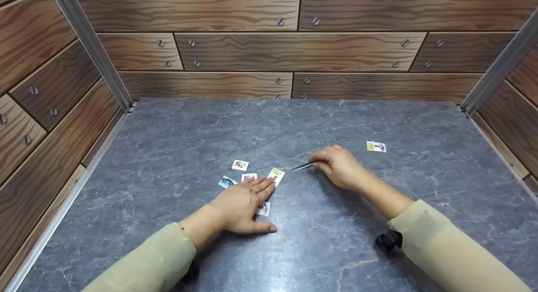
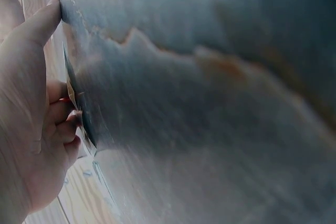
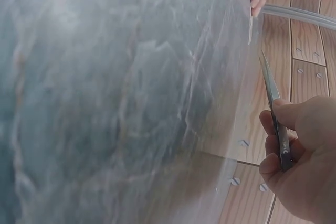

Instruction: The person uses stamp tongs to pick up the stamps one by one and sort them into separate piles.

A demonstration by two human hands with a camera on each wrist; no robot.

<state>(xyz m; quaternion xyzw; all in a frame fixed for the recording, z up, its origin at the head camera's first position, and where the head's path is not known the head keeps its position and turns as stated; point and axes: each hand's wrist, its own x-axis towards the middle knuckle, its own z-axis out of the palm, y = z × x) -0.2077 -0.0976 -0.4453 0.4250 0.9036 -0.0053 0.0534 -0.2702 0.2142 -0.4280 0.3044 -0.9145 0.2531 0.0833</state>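
Note:
My left hand point(image 1: 241, 201) lies with its fingers stretched out over a group of small stamps. Its fingertips rest on the lower edge of a yellow-and-white stamp point(image 1: 276, 174). Partly covered by this hand are a blue stamp point(image 1: 227, 182), a white stamp with a reddish picture point(image 1: 249, 177) and another pale stamp point(image 1: 264, 209). To the right, my right hand point(image 1: 338, 168) grips a pair of metal tweezers point(image 3: 276, 111) between thumb and fingers. The tweezers' tips point left, a little to the right of the yellow-and-white stamp. Nothing shows between those tips.
Just beyond the left hand lies a white stamp with a red picture point(image 1: 240, 165). A separate yellow-and-white stamp point(image 1: 376, 146) lies farther right and back. The grey marbled tabletop point(image 1: 319, 250) is bounded by wood-patterned panels point(image 1: 235, 52) at the back and sides.

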